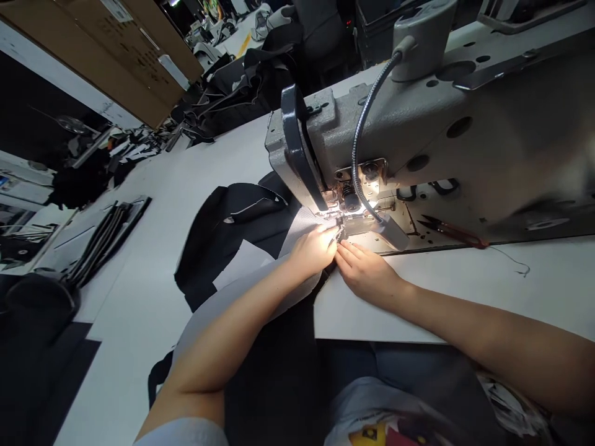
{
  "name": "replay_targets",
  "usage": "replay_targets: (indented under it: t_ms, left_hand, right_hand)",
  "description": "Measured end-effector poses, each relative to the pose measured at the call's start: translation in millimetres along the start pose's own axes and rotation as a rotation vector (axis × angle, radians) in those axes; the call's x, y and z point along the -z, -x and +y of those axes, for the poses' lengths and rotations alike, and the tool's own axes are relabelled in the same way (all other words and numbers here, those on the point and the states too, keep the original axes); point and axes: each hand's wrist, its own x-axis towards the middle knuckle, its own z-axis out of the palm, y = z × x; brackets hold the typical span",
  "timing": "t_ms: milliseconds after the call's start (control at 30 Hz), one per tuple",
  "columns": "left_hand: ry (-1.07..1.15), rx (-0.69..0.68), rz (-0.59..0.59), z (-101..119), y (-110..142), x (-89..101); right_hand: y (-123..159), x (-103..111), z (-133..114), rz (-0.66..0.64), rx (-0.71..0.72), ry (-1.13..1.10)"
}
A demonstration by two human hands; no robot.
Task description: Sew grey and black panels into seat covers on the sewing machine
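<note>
A grey sewing machine stands across the table, its needle area lit by a small lamp on a bendable metal neck. Dark fabric with a light grey mesh layer runs from the presser foot down over the table's front edge. My left hand bears on the mesh just left of the foot, fingers bent and pressed together. Close in front of the foot, my right hand pinches the dark fabric's edge. Both hands' fingertips nearly meet; the needle point is hidden.
Thread snips with reddish handles lie on the machine bed, right of the lamp. A stack of dark cut pieces rests at the left. Behind are a dark fabric heap and a cardboard box.
</note>
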Motion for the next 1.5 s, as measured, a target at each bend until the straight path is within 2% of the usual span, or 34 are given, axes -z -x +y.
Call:
replay_targets:
  t_ms: [133, 267, 367, 500, 567, 633, 733, 967, 1133, 1333, 1500]
  left_hand:
    - [0.109, -0.132, 0.187, -13, -1, -10.3]
    - [0.199, -0.176, 0.339, -19, 0, -20.1]
    - [0.234, -0.189, 0.392, -22, 0, -26.6]
    - [0.283, -0.204, 0.412, -26, -2, -30.8]
    - [0.321, -0.222, 0.424, -28, -4, -30.8]
    - [0.357, -0.244, 0.427, -29, -5, -30.2]
    - [0.38, -0.253, 0.414, -29, -6, -29.5]
    - [0.329, -0.226, 0.408, -29, -4, -30.3]
    - [0.308, -0.222, 0.405, -29, -3, -30.0]
    - [0.327, -0.212, 0.389, -29, -1, -30.2]
    - [0.225, -0.249, 0.327, -24, -3, -24.4]
  right_hand:
    - [-5, 3, 12, -0.021, -0.047, -0.152]
    - [-9, 2, 23, -0.077, -0.269, -0.237]
    - [-10, -3, 29, -0.118, -0.354, -0.231]
    - [-19, 1, 29, -0.29, -0.399, -0.207]
    - [-25, 8, 28, -0.393, -0.392, -0.19]
    - [-29, 13, 28, -0.441, -0.365, -0.182]
    - [-30, 13, 28, -0.421, -0.345, -0.177]
    - [-20, -1, 32, -0.237, -0.32, -0.19]
    - [-21, 1, 31, -0.284, -0.33, -0.181]
    - [-24, 6, 30, -0.267, -0.354, -0.184]
    - [-32, 9, 23, -0.366, -0.328, -0.151]
